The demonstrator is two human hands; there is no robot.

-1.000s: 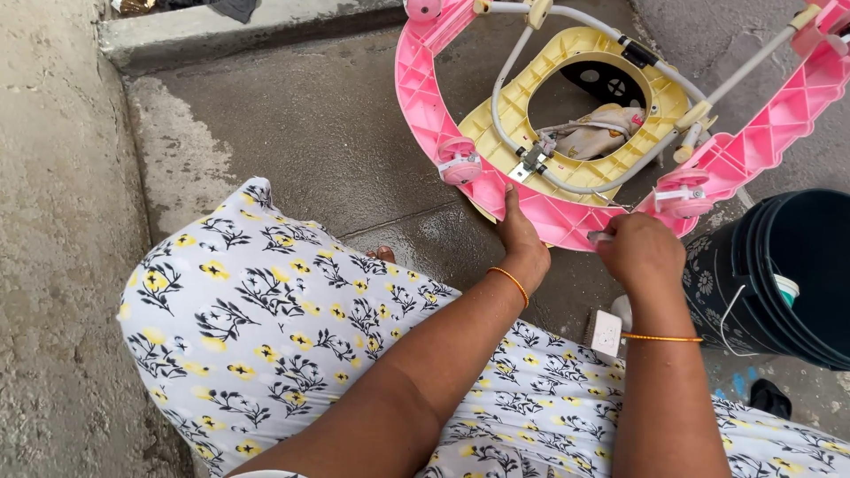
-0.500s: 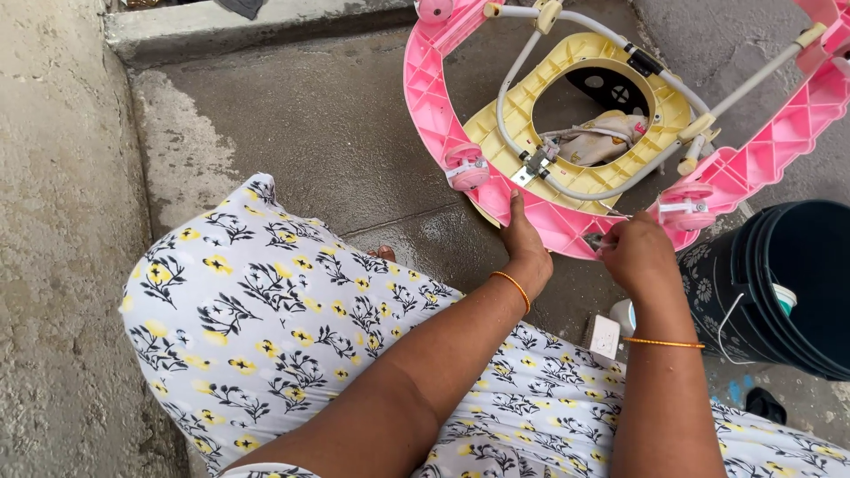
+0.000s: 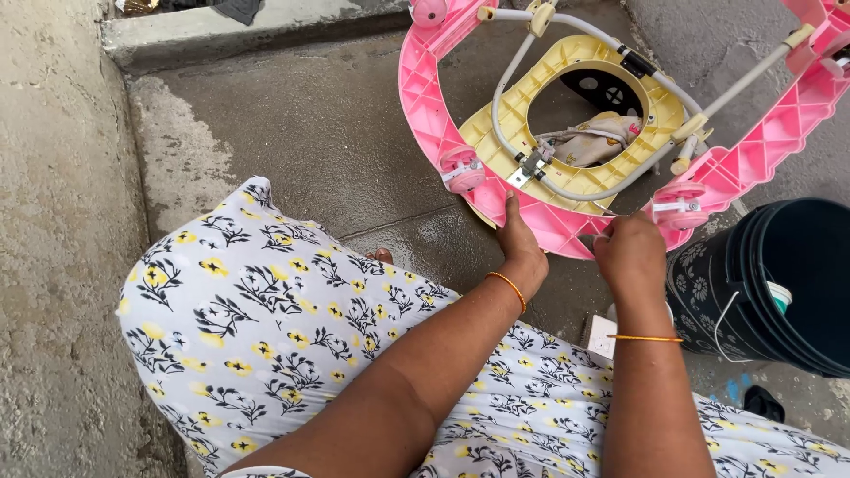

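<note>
Concrete floor (image 3: 292, 142), damp and grey, fills the head view, with a raised curb (image 3: 221, 31) at eleven o'clock. Dark bucket (image 3: 779, 283) stands at three o'clock, just beside a small white block (image 3: 602, 335). Flowered dress (image 3: 266, 327) covers the knees at seven o'clock. Upturned pink baby walker (image 3: 549, 221) with its yellow seat ring (image 3: 496, 133) lies at one o'clock. Left hand (image 3: 521, 243) and right hand (image 3: 630, 255), near each other, both clamp its near rim. Since a second ago the walker has tilted slightly; the grip is unchanged.
</note>
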